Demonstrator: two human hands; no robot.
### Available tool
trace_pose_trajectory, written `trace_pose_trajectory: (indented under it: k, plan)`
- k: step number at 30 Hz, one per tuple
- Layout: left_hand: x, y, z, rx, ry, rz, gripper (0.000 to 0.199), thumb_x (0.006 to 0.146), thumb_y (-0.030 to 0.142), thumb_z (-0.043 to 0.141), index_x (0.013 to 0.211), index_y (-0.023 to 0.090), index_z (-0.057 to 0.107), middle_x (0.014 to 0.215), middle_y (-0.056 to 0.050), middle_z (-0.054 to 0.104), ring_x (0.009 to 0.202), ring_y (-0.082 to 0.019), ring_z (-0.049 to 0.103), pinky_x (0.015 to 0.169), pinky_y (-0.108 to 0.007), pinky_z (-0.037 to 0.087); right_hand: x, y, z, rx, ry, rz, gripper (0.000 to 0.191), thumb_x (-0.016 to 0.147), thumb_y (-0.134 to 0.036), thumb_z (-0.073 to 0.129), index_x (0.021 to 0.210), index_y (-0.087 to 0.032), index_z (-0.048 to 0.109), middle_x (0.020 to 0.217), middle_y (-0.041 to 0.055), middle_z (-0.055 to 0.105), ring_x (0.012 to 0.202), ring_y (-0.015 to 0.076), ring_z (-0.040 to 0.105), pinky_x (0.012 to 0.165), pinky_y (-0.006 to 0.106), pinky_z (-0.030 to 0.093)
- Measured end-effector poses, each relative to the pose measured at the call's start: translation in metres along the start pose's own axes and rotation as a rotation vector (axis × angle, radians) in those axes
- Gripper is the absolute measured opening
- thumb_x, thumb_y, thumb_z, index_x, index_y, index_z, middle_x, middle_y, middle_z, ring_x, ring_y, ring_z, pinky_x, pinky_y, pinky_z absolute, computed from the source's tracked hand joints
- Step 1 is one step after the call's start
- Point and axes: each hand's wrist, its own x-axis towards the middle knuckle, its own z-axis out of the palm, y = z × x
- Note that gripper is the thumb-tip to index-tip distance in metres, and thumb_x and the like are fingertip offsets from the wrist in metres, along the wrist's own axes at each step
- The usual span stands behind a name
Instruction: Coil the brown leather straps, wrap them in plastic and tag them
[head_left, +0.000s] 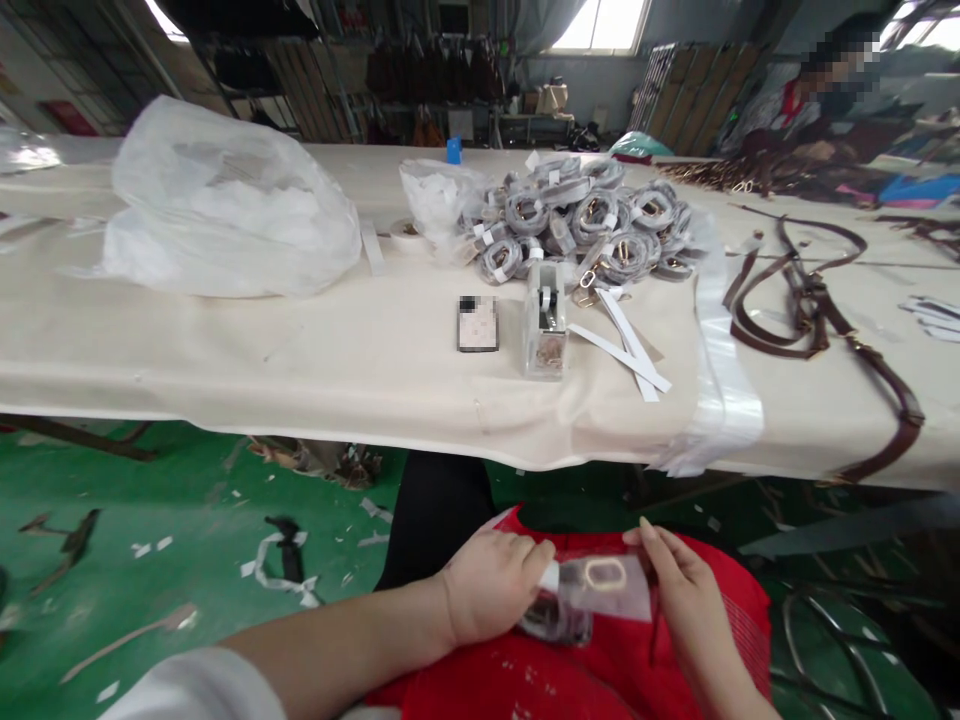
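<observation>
Over my lap, my left hand point(499, 582) is closed round a coiled strap point(559, 622) in clear plastic, with a white paper band at its fingers. A clear plastic sleeve point(634, 592) stretches from the coil toward the right, and a gold oval ring point(604, 574) shows through it. My right hand point(682, 580) pinches the far end of this sleeve between thumb and fingers. The red apron point(510, 675) lies beneath both hands. My left fingers hide part of the coil.
On the table point(360, 370) stand a tape dispenser point(547, 320), white paper strips point(626, 345), a pile of wrapped coiled straps point(600, 220) and a large plastic bag point(232, 200). Brown leather straps point(806, 300) lie at right, beside flat plastic sleeves point(724, 370). A co-worker point(795, 110) sits beyond.
</observation>
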Motion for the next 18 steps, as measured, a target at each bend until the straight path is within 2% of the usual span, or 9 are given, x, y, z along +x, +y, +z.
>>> trace_pose_trajectory:
  k: [1, 2, 4, 6, 8, 10, 14, 18]
  plan:
    - [-0.002, 0.001, -0.002, 0.041, 0.148, 0.106, 0.028, 0.096, 0.017, 0.042, 0.117, 0.008, 0.057, 0.078, -0.007, 0.068, 0.065, -0.021, 0.066, 0.059, -0.033, 0.055, 0.0, -0.006, -0.002, -0.013, 0.012, -0.035, 0.059, 0.065, -0.076, 0.071, 0.077, -0.018, 0.071, 0.066, 0.0029, 0.069, 0.062, 0.0173, 0.06, 0.057, 0.026, 0.049]
    - [-0.004, 0.003, -0.004, 0.063, 0.278, 0.187, 0.03, 0.096, 0.015, 0.04, 0.121, 0.005, 0.054, 0.075, -0.006, 0.067, 0.061, -0.019, 0.064, 0.056, -0.032, 0.054, -0.001, -0.012, -0.003, -0.028, -0.033, -0.056, 0.059, 0.065, -0.075, 0.072, 0.082, -0.018, 0.073, 0.075, 0.0048, 0.072, 0.071, 0.0203, 0.064, 0.066, 0.028, 0.052]
    - [-0.005, 0.005, -0.01, 0.07, 0.461, 0.269, 0.032, 0.097, 0.012, 0.039, 0.124, 0.001, 0.051, 0.074, -0.006, 0.067, 0.06, -0.018, 0.064, 0.055, -0.031, 0.055, -0.006, -0.026, -0.003, -0.053, -0.253, -0.052, 0.055, 0.07, -0.071, 0.072, 0.088, -0.019, 0.075, 0.089, 0.008, 0.075, 0.089, 0.0251, 0.067, 0.084, 0.033, 0.053]
    - [-0.003, 0.006, -0.015, 0.05, 0.546, 0.276, 0.032, 0.097, 0.011, 0.041, 0.125, -0.002, 0.05, 0.074, -0.007, 0.068, 0.063, -0.017, 0.065, 0.058, -0.031, 0.057, -0.012, -0.037, -0.002, -0.061, -0.515, -0.024, 0.046, 0.079, -0.063, 0.069, 0.088, -0.019, 0.076, 0.095, 0.0087, 0.076, 0.096, 0.0261, 0.067, 0.091, 0.035, 0.05]
    - [-0.001, 0.005, -0.016, 0.015, 0.571, 0.26, 0.035, 0.098, 0.011, 0.04, 0.128, -0.004, 0.048, 0.075, -0.009, 0.069, 0.064, -0.017, 0.066, 0.059, -0.032, 0.059, -0.018, -0.044, 0.0, -0.049, -0.704, -0.021, 0.04, 0.086, -0.056, 0.065, 0.09, -0.018, 0.076, 0.095, 0.0079, 0.075, 0.097, 0.0247, 0.066, 0.092, 0.034, 0.049]
    - [0.0, 0.005, -0.014, -0.013, 0.561, 0.255, 0.039, 0.098, 0.011, 0.037, 0.133, -0.005, 0.043, 0.074, -0.009, 0.069, 0.062, -0.017, 0.065, 0.058, -0.031, 0.059, -0.02, -0.046, 0.003, -0.044, -0.798, -0.035, 0.036, 0.088, -0.052, 0.064, 0.092, -0.018, 0.076, 0.094, 0.0074, 0.075, 0.093, 0.0233, 0.066, 0.088, 0.033, 0.049]
    - [0.001, 0.004, -0.008, -0.013, 0.492, 0.257, 0.046, 0.099, 0.01, 0.033, 0.141, -0.008, 0.032, 0.074, -0.009, 0.068, 0.06, -0.018, 0.065, 0.057, -0.032, 0.059, -0.017, -0.044, 0.008, -0.133, -0.818, -0.129, 0.035, 0.088, -0.049, 0.066, 0.089, -0.016, 0.076, 0.089, 0.0073, 0.073, 0.085, 0.0215, 0.065, 0.079, 0.031, 0.049]
    - [0.001, 0.004, -0.002, -0.025, 0.402, 0.208, 0.053, 0.1, 0.012, 0.029, 0.148, -0.007, 0.019, 0.079, -0.01, 0.07, 0.067, -0.019, 0.069, 0.066, -0.034, 0.061, -0.015, -0.047, 0.006, -0.217, -0.856, -0.237, 0.034, 0.094, -0.047, 0.06, 0.092, -0.019, 0.079, 0.091, 0.0082, 0.073, 0.088, 0.0222, 0.066, 0.085, 0.034, 0.05]
